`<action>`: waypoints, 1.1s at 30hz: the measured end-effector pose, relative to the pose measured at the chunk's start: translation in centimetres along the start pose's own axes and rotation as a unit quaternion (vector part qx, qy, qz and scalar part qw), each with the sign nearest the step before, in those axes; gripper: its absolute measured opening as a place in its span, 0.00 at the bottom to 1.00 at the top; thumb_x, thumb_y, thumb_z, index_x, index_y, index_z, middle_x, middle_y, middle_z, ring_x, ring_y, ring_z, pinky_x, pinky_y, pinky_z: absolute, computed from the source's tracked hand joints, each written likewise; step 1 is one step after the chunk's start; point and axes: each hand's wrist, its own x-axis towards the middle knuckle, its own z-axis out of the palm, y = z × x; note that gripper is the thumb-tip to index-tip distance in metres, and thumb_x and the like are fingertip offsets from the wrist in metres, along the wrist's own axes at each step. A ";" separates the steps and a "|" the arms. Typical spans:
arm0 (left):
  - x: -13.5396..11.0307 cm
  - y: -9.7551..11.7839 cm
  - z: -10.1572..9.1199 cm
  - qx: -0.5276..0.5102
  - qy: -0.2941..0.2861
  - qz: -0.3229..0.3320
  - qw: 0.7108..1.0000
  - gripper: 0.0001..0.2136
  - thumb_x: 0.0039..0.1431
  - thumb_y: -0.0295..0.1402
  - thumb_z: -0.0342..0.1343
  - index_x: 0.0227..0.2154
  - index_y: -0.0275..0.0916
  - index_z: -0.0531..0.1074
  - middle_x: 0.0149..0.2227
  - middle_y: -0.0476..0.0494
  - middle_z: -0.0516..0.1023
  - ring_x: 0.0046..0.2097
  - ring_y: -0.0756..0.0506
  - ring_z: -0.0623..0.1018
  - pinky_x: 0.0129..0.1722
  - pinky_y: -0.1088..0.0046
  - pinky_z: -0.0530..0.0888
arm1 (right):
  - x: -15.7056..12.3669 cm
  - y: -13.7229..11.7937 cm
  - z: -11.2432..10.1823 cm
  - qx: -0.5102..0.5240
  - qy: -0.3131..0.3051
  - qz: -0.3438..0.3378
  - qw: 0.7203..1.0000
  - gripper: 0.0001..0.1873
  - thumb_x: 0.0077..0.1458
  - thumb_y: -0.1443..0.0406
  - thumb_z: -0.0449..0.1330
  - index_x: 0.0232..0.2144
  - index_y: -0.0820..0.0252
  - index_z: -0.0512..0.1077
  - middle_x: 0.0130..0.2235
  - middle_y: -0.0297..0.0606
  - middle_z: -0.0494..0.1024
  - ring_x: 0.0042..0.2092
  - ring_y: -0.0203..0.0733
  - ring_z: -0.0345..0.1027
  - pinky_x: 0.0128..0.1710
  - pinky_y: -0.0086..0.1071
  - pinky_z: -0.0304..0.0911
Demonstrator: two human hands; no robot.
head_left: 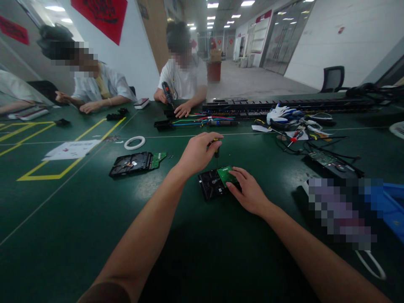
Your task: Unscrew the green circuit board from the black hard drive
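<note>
My left hand is closed around the yellow-and-black handle of a small screwdriver. The screwdriver stands upright, its shaft pointing down at the far edge of a black hard drive. On the right part of this drive lies a green circuit board. My right hand holds the drive's right end, thumb and fingertips on the board and covering part of it. Whether the screwdriver tip sits in a screw is too small to tell. Another hard drive, its green board sticking out, lies to the left.
A white tape ring, a paper sheet and small screws lie left. Gloves, a red screwdriver, cables and another drive lie right. A blue bin stands far right. Across the table a co-worker holds a power screwdriver.
</note>
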 end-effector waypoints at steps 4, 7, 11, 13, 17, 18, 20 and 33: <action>0.0 -0.1 0.0 -0.007 -0.008 0.008 1.000 0.14 0.73 0.30 0.54 0.57 0.40 0.77 0.53 0.40 0.83 0.52 0.43 0.81 0.54 0.63 0.77 | 0.1 -0.1 -0.1 -0.002 -0.006 0.003 1.000 0.25 0.71 0.52 0.54 0.63 0.56 0.68 0.68 0.51 0.67 0.69 0.58 0.62 0.68 0.58 0.60; -0.1 -0.1 -0.1 -0.010 -0.022 0.014 1.000 0.18 0.73 0.25 0.50 0.61 0.37 0.74 0.57 0.38 0.81 0.58 0.41 0.80 0.59 0.61 0.75 | 0.0 -0.2 -0.2 -0.005 -0.005 0.002 1.000 0.25 0.71 0.52 0.54 0.63 0.57 0.68 0.67 0.51 0.67 0.68 0.58 0.62 0.68 0.57 0.60; 0.0 -0.1 -0.1 -0.013 -0.016 0.000 1.000 0.18 0.70 0.24 0.53 0.59 0.37 0.76 0.56 0.39 0.82 0.56 0.41 0.80 0.59 0.61 0.75 | 0.0 -0.2 -0.2 -0.009 -0.003 -0.002 1.000 0.25 0.71 0.52 0.54 0.63 0.58 0.68 0.67 0.52 0.67 0.68 0.57 0.62 0.67 0.57 0.61; 0.0 -0.1 -0.1 -0.011 -0.007 -0.003 1.000 0.16 0.69 0.26 0.57 0.57 0.38 0.77 0.54 0.40 0.83 0.53 0.42 0.81 0.57 0.62 0.76 | 0.0 -0.2 -0.2 -0.011 -0.004 -0.004 1.000 0.25 0.71 0.52 0.54 0.63 0.58 0.68 0.67 0.52 0.67 0.68 0.57 0.62 0.67 0.57 0.61; 0.0 -0.1 0.0 -0.009 0.003 -0.007 1.000 0.12 0.68 0.29 0.61 0.53 0.40 0.79 0.47 0.42 0.84 0.45 0.45 0.81 0.49 0.66 0.77 | 0.1 -0.2 -0.1 -0.010 -0.002 -0.006 1.000 0.25 0.71 0.52 0.54 0.62 0.59 0.68 0.67 0.52 0.68 0.68 0.57 0.62 0.68 0.56 0.60; 0.0 -0.1 0.0 -0.010 0.005 -0.008 1.000 0.11 0.68 0.31 0.62 0.52 0.41 0.79 0.46 0.43 0.84 0.44 0.45 0.81 0.47 0.66 0.77 | 0.1 -0.1 -0.1 -0.010 -0.001 -0.006 1.000 0.25 0.71 0.52 0.54 0.62 0.59 0.68 0.67 0.52 0.68 0.68 0.57 0.62 0.68 0.56 0.60; 0.0 -0.1 0.0 -0.008 0.010 -0.010 1.000 0.10 0.67 0.33 0.64 0.50 0.41 0.79 0.44 0.43 0.83 0.42 0.45 0.81 0.45 0.68 0.77 | 0.1 -0.1 -0.1 -0.009 -0.002 -0.002 1.000 0.24 0.71 0.52 0.54 0.62 0.58 0.69 0.67 0.52 0.68 0.68 0.57 0.62 0.68 0.56 0.60; 0.0 -0.2 0.3 0.001 0.026 -0.021 0.999 0.12 0.66 0.31 0.64 0.51 0.41 0.77 0.45 0.44 0.84 0.45 0.44 0.81 0.46 0.67 0.77 | 0.0 -0.1 -0.1 -0.001 -0.001 0.000 1.000 0.25 0.71 0.51 0.53 0.64 0.54 0.67 0.67 0.49 0.67 0.68 0.58 0.62 0.67 0.59 0.61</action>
